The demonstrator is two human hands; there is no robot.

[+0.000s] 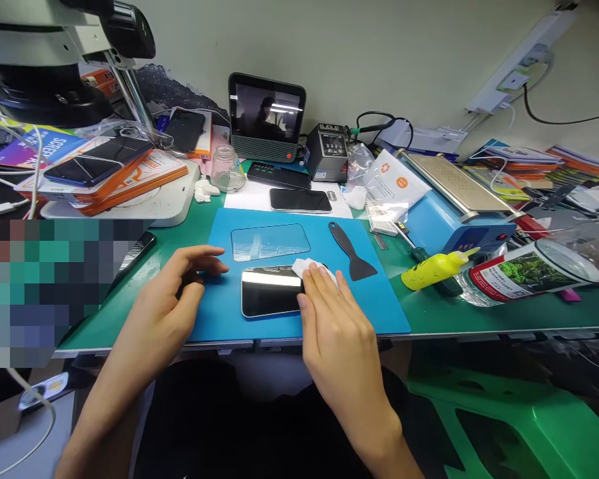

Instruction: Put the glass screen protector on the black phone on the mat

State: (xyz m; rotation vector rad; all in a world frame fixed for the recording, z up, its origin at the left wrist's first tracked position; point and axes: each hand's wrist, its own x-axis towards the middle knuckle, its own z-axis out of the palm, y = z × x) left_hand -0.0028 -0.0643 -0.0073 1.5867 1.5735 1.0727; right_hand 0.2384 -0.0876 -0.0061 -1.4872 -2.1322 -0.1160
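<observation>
A phone [272, 293] with a dark, glossy screen lies face up on a blue mat [299, 327]. My right hand [337, 326] presses a folded white wipe [303, 265] against the right end of its screen, covering that end. To the left of the phone, my left hand [174, 293] hovers over the mat's edge, fingers loosely bent and thumb apart, holding nothing. Behind the phone rests a clear glass screen sheet [270, 243] with a thin black border. A black plastic scraper [352, 251] lies on the mat's right side.
At the back stand a smart display [267, 116], a soldering station [327, 152] and a glass jar [227, 169]. Another phone [300, 200] lies behind the mat. On the right are a blue heating machine [444, 206], a yellow bottle [434, 269] and a labelled tub [524, 273]. A microscope [44, 66] overhangs the left.
</observation>
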